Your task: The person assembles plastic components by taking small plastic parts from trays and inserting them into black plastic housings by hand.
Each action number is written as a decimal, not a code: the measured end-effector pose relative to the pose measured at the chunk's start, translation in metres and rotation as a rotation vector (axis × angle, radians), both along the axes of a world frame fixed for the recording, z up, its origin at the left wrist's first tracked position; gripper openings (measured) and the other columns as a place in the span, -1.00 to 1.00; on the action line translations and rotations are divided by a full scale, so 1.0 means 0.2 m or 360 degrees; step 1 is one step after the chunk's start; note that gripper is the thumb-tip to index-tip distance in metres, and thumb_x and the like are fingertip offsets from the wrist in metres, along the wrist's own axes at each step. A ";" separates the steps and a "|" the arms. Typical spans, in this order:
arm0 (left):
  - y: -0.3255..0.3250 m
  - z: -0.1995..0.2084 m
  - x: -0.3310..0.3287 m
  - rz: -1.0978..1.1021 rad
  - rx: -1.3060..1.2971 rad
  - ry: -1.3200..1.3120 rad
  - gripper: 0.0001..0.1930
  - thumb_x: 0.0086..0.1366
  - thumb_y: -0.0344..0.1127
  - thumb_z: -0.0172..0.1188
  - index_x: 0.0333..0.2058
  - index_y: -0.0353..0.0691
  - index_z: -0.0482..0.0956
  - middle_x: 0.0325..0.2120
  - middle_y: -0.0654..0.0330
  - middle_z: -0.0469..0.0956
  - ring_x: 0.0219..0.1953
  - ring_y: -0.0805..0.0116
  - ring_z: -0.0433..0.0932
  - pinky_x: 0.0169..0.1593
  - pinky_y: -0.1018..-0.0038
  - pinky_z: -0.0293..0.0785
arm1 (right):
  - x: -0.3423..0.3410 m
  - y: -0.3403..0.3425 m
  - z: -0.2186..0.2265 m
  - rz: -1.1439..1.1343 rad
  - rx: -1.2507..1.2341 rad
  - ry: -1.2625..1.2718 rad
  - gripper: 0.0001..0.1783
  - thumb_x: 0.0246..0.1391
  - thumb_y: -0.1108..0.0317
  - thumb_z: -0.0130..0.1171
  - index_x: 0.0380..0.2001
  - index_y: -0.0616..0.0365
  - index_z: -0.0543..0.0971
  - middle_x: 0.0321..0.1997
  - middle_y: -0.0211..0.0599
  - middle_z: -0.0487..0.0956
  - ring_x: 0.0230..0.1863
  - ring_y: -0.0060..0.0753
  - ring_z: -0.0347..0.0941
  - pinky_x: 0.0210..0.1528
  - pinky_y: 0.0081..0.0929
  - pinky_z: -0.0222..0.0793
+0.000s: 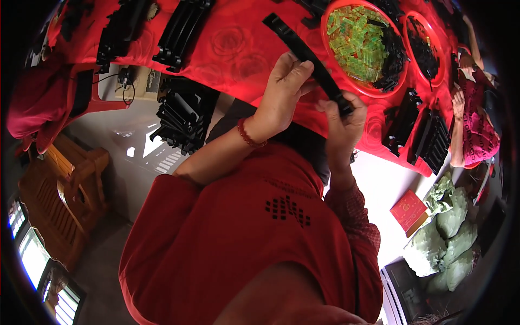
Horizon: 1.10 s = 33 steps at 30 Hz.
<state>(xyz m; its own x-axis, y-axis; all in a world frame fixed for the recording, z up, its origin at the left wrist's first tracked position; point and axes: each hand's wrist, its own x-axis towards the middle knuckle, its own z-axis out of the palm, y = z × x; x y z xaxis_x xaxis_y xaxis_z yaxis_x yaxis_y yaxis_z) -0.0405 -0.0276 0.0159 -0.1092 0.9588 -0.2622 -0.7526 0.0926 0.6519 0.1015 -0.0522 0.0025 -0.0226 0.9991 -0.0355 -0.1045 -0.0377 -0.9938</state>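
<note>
A long, slightly curved black plastic strip (pixel 303 51) slants across the front of the red-covered table, held up in both hands. My left hand (pixel 284 89), with a red bead bracelet at its wrist, is closed round the strip's middle; some of its fingers are hidden behind it. My right hand (pixel 345 124) pinches the near right end between thumb and fingers. Just beyond the strip is a red basin (pixel 325 38) holding yellow-green translucent pieces (pixel 352 40) and small black parts (pixel 394 59).
Similar black strips lie in a stack (pixel 183 32) at the table's left and in piles (pixel 430 138) at the right. Another red basin (pixel 443 59) holds black parts. More black parts (pixel 184 116) are stacked below the table edge. A person in a pink patterned top (pixel 481 124) sits at right.
</note>
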 end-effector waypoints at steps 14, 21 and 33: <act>-0.04 -0.01 -0.07 -0.0121 0.0164 0.1036 -0.71 0.52 -0.29 -0.08 0.08 -0.32 0.35 -0.31 0.31 0.49 -0.32 0.56 0.47 -0.19 0.60 0.44 | 0.00 0.09 0.10 0.0390 0.0310 -0.0831 -0.66 0.29 0.54 -0.02 0.11 0.31 0.39 -0.06 -0.10 0.53 -0.11 -0.27 0.55 -0.06 -0.41 0.48; -0.09 -0.07 -0.05 -0.0312 0.0401 0.1541 -0.68 0.50 -0.35 -0.03 0.12 -0.38 0.41 -0.30 0.28 0.53 -0.28 0.57 0.47 -0.14 0.62 0.43 | -0.05 0.29 0.24 0.0057 0.0587 -0.0524 -0.61 0.44 0.31 -0.14 0.18 0.29 0.40 0.01 -0.20 0.53 -0.07 -0.49 0.49 0.06 -0.52 0.39; -0.13 -0.06 -0.02 -0.0214 0.0162 0.0681 -0.74 0.39 -0.35 0.19 -0.03 -0.39 0.54 -0.35 0.32 0.58 -0.30 0.62 0.47 -0.21 0.63 0.45 | -0.05 0.24 0.22 -0.0019 0.0778 -0.0882 -0.66 0.44 0.38 -0.22 0.07 0.36 0.45 -0.14 -0.32 0.52 -0.19 -0.65 0.37 -0.06 -0.68 0.30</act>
<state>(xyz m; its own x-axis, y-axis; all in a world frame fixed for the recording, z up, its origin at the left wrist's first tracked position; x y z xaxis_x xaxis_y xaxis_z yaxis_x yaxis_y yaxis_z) -0.0437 -0.0537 0.0030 -0.0600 0.9905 -0.1241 -0.3994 0.0901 0.9124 0.0916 -0.0045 0.0469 -0.1197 0.9039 0.4106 0.4200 0.4209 -0.8040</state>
